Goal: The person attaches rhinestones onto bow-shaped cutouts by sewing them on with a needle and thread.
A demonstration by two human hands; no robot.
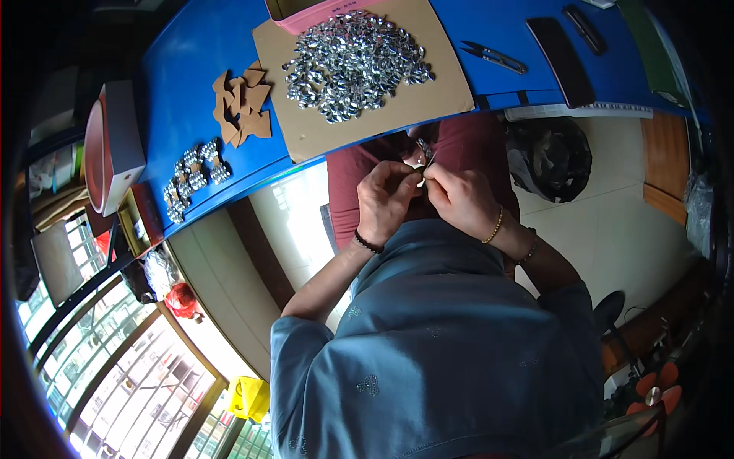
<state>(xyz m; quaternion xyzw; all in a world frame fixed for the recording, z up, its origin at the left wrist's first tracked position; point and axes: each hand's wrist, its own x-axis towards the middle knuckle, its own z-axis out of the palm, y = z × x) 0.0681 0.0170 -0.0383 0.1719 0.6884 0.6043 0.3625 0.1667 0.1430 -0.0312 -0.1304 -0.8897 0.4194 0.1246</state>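
Observation:
My left hand (pixel 386 197) and my right hand (pixel 461 200) meet over my lap, thumbs and forefingers pinched together. What they pinch is small and mostly hidden by the fingertips. A thin bright sliver (pixel 431 161) sticks up by the right fingertips; I cannot tell its kind. Just beyond the fingers, a few shiny silver pieces (pixel 423 145) show against my dark red trousers. Past my knees, a large heap of small silver metal pieces (pixel 355 61) lies on a cardboard sheet (pixel 329 136) on the blue table (pixel 183 84).
Left of the cardboard lie brown scraps (pixel 243 105) and bundled silver pieces (pixel 195 170). A pink box (pixel 313 17) touches the heap's far side. Thread snips (pixel 495 57), a dark phone (pixel 560 61) and a pen-like object (pixel 584 30) lie at right. A black-bagged bin (pixel 554 158) stands below.

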